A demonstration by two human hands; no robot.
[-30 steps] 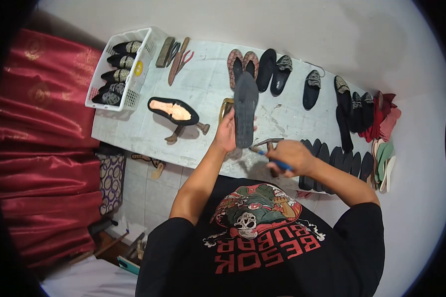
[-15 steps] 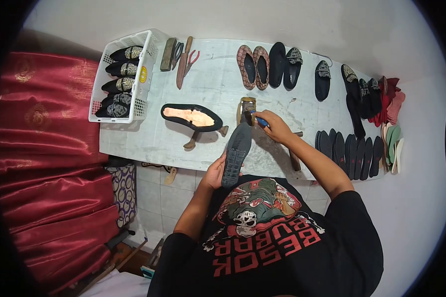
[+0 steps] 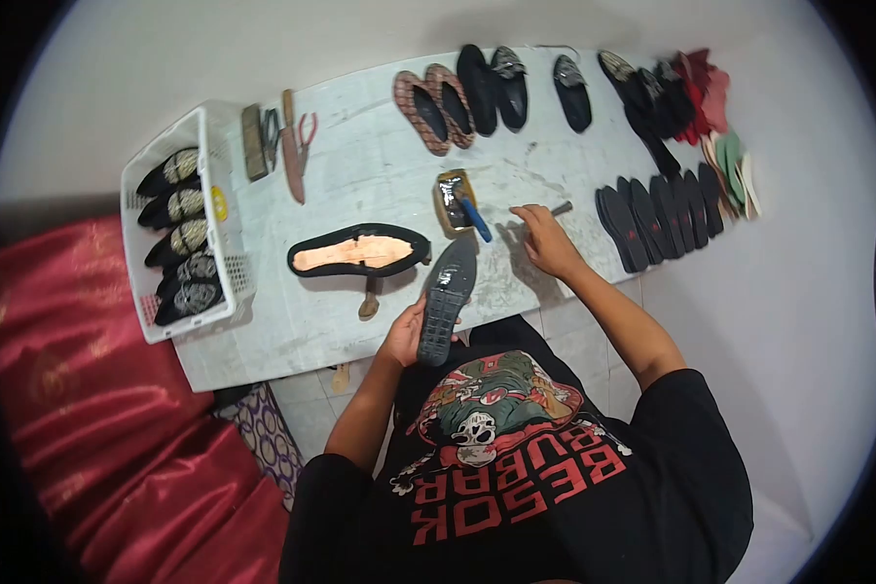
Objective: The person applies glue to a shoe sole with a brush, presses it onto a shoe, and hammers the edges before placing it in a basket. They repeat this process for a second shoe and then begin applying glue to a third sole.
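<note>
A black shoe sole (image 3: 445, 302) is gripped at its lower end by my left hand (image 3: 406, 336), tread side toward me and tilted. My right hand (image 3: 551, 243) is empty over the table, fingers apart, close to the end of a tool partly hidden behind it. Just beyond the sole's tip sits a yellowish glue container (image 3: 455, 202), its inside dark and glossy. A blue-handled brush (image 3: 474, 220) rests in it with the handle leaning over the near edge. Left of the sole, a black shoe upper (image 3: 360, 251) lies bottom up, its pale insole showing, above a hammer-like tool (image 3: 369, 300).
A white basket (image 3: 232, 282) of decorated black shoes stands at the left. Pliers (image 3: 306, 136) and a knife (image 3: 291, 156) lie near it. Patterned shoes (image 3: 421, 112) and black shoes line the back. Several black soles (image 3: 618, 229) lie at the right, beside coloured pieces (image 3: 730, 170).
My right hand has let go of the blue-handled brush, which now rests in the container, and has moved right. My left hand still holds the sole. The camera view has shifted and turned.
</note>
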